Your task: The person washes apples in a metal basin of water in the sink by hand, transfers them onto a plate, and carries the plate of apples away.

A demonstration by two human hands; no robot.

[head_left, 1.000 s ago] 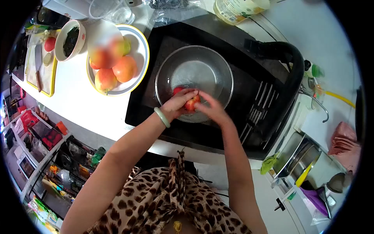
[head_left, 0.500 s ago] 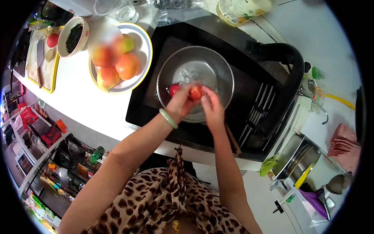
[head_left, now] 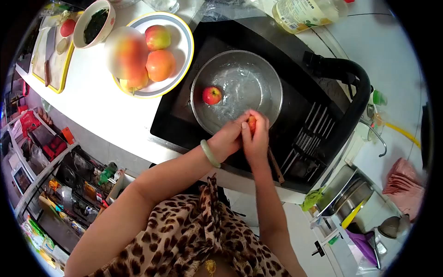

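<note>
**Two hands, one apple, right at the rim!**

And here we are at the pan: my left hand [head_left: 228, 138] and my right hand [head_left: 256, 141] are together, fingers closed around one small red apple [head_left: 252, 123]! Only a patch of its skin shows between my fingers, so exactly how each fingertip sits on it, I cannot tell. We're over the near edge of the metal pan [head_left: 271, 76], my hands hiding part of the rim.

Look into the pan, and there's the second apple [head_left: 212, 95], red with a pale patch, near the left wall and well apart from my grip, light glinting off the water around it. The pan stands in the black sink [head_left: 175, 127], the black tap [head_left: 353, 69] arching to the right and a metal rack [head_left: 307, 138] below it.

Over to the left, on the white counter [head_left: 108, 111], a plate [head_left: 185, 60] with a yellow-and-blue rim carries more fruit, partly blurred. Just beyond it stands a bowl [head_left: 77, 30] of something dark, and further left a knife [head_left: 50, 44] lies on the yellow-edged cutting board [head_left: 56, 77]. On my left wrist, a pale green bracelet [head_left: 210, 153]!
</note>
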